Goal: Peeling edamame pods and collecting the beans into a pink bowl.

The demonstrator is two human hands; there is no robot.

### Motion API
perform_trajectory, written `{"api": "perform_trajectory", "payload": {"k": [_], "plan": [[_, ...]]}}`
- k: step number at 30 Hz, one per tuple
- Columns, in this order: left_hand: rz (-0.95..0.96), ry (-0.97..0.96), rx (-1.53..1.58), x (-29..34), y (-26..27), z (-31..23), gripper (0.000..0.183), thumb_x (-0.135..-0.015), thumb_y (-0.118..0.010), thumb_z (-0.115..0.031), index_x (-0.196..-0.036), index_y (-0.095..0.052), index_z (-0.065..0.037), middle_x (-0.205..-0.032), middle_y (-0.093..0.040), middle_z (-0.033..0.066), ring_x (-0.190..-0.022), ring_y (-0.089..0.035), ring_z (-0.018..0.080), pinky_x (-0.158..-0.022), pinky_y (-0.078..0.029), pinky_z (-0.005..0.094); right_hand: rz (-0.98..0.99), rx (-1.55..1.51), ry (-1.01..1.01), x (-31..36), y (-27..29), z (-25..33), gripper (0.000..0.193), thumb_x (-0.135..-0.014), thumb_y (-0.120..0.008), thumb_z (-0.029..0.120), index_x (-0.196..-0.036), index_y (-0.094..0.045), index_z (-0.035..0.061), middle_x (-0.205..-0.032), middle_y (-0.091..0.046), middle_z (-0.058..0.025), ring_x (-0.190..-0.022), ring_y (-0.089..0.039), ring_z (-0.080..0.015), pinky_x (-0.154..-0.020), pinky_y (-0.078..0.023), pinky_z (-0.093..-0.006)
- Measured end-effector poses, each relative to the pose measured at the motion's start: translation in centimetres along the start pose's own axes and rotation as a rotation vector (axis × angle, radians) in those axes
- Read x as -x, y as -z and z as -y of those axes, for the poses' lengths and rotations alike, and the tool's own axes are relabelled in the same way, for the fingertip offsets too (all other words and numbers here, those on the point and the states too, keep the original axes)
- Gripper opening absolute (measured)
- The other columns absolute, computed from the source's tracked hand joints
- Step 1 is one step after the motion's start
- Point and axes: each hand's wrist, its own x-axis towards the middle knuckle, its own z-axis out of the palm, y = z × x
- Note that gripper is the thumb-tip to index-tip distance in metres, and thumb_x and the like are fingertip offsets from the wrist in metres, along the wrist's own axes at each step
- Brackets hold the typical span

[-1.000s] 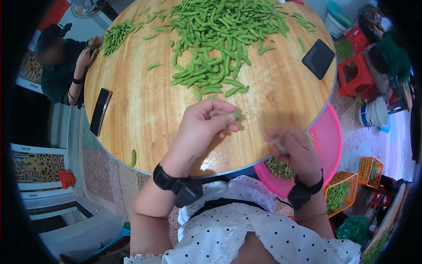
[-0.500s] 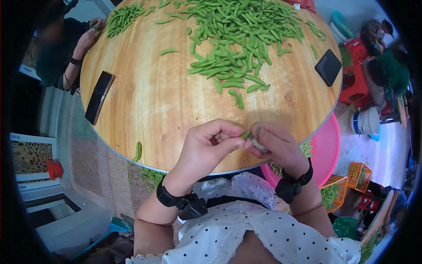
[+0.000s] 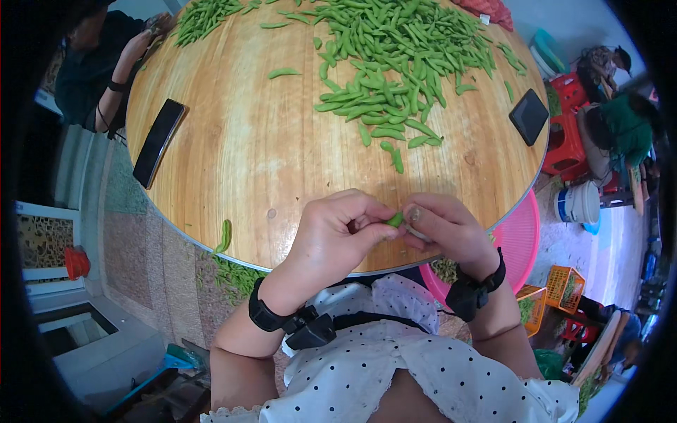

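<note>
A green soybean pod (image 3: 395, 219) is pinched between the fingertips of both my hands, just above the near edge of the round wooden table (image 3: 247, 155). My left hand (image 3: 342, 229) is closed on the pod's left end. My right hand (image 3: 443, 225) has its thumb and fingers on the other end, and something pale shows under its thumb, too covered to make out. A large heap of soybean pods (image 3: 395, 49) spreads over the far part of the table, with a few strays towards me. One lone pod (image 3: 223, 236) lies at the near left edge.
Black phones lie at the left (image 3: 159, 143) and right (image 3: 529, 118) of the table. A pink basket (image 3: 520, 236) stands below its right edge. At the far left another person's hand (image 3: 156, 28) is by a smaller pod pile (image 3: 204, 20). Red stools (image 3: 564, 144) and a white bucket (image 3: 580, 202) stand right.
The view has shifted slightly, so the table and pods sit a little differently in it. My hands stay together on the pod, with small finger movements.
</note>
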Motion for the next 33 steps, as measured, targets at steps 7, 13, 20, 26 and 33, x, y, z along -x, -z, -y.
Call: {"api": "perform_trajectory", "payload": {"k": [7,13,20,26,33], "plan": [[-0.034,0.096,0.06,0.5,-0.3,0.1,0.013,-0.073,-0.068,-0.004,-0.083,-0.062,0.002,-0.066,-0.059,0.0035,-0.056,-0.051,0.0046,-0.051,-0.041,0.019,-0.107,0.085,0.103,-0.3,-0.8,-1.0,0.022,-0.09,-0.047,0.02,-0.079,-0.056,0.0029,-0.061,-0.045,0.003,-0.056,-0.041,-0.0043,-0.05,-0.033,-0.0197],[-0.004,0.32,0.423,0.6,-0.8,0.0,0.01,-0.077,-0.065,-0.005,-0.085,-0.062,0.001,-0.067,-0.06,0.0014,-0.056,-0.052,0.0045,-0.047,-0.039,0.0178,-0.203,0.166,0.24,-0.1,-0.9,-2.4,0.02,-0.088,-0.049,0.018,-0.079,-0.056,0.002,-0.06,-0.046,0.0024,-0.056,-0.04,-0.004,-0.048,-0.033,-0.0212],[-0.022,0.394,0.714,0.6,-1.3,0.3,0.009,-0.079,-0.059,0.001,-0.088,-0.058,0.002,-0.077,-0.061,0.0097,-0.049,-0.049,0.0083,-0.038,-0.033,0.0165,-0.282,0.556,0.609,-0.3,-0.5,-2.9,0.006,-0.081,-0.053,0.006,-0.077,-0.055,0.0011,-0.06,-0.046,-0.0094,-0.05,-0.045,-0.0193,-0.045,-0.033,-0.0299],[0.035,0.383,0.903,1.0,-1.5,0.7,0.011,-0.082,-0.058,-0.004,-0.092,-0.059,0.001,-0.07,-0.058,0.0027,-0.053,-0.048,0.0048,-0.04,-0.033,0.017,-0.257,0.683,0.657,-0.3,-0.3,-2.5,0.004,-0.079,-0.054,0.004,-0.075,-0.055,0.0016,-0.059,-0.045,-0.0134,-0.05,-0.045,-0.0281,-0.044,-0.033,-0.0333],[-0.056,0.297,0.629,1.2,-2.4,0.2,0.009,-0.084,-0.057,-0.009,-0.087,-0.058,0.0,-0.067,-0.055,0.003,-0.051,-0.045,0.0045,-0.04,-0.032,0.0173,-0.326,0.563,0.548,0.4,-0.7,-2.6,0.006,-0.077,-0.056,0.005,-0.073,-0.052,0.0022,-0.059,-0.043,-0.0123,-0.049,-0.045,-0.0285,-0.044,-0.033,-0.034]]}}
